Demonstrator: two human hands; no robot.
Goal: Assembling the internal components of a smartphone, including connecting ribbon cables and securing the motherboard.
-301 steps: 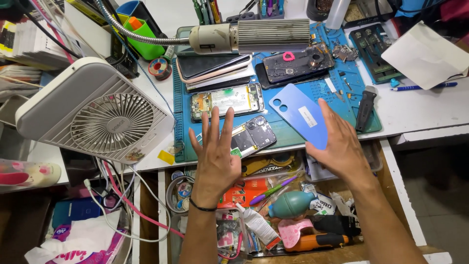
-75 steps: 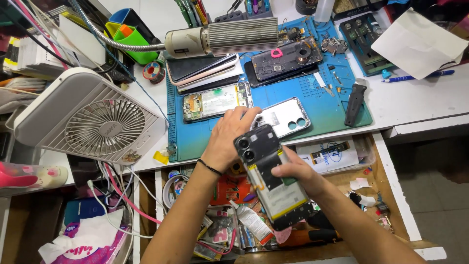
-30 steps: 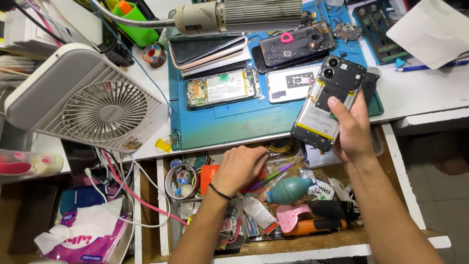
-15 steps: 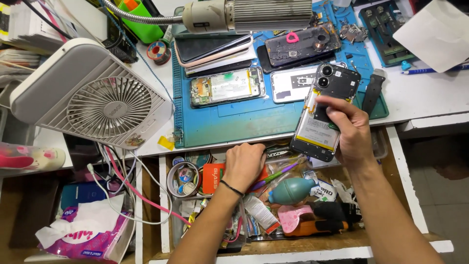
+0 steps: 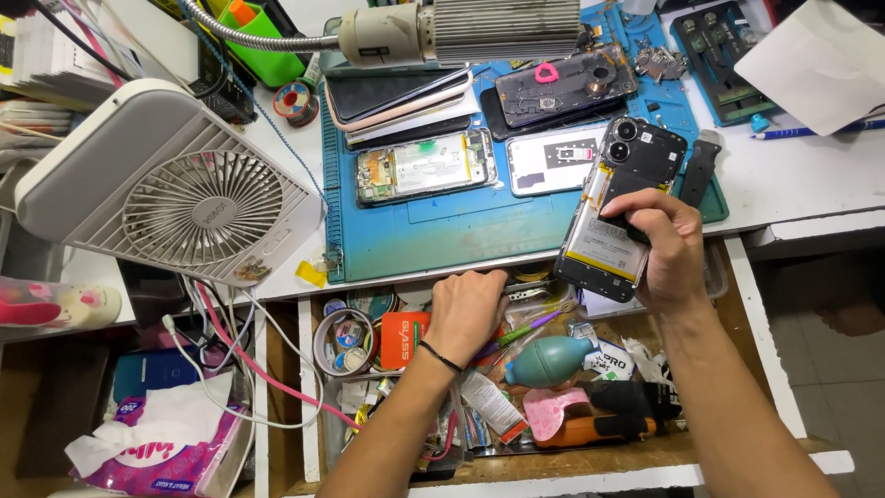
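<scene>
My right hand [image 5: 666, 247] grips an opened black phone [image 5: 616, 208] with its back off, battery and twin cameras showing, held tilted over the right edge of the blue work mat [image 5: 442, 231]. My left hand [image 5: 466, 312] reaches down into the open drawer [image 5: 516, 461] below the bench, fingers curled among the clutter near a purple-handled tool [image 5: 525, 328]; what it touches is hidden. A black band sits on that wrist.
On the mat lie an opened phone [image 5: 422, 167], a white back cover [image 5: 553, 159], stacked phones [image 5: 396, 97] and another opened phone [image 5: 564, 85]. A white fan [image 5: 175, 189] stands left. A lamp head [image 5: 461, 32] hangs over the mat. The drawer holds a teal air blower [image 5: 546, 361] and an orange tool [image 5: 599, 429].
My right hand carried the opened phone from over the drawer up to the mat's right side and has lowered it slightly. My left hand dropped into the drawer and moved up-right in it.
</scene>
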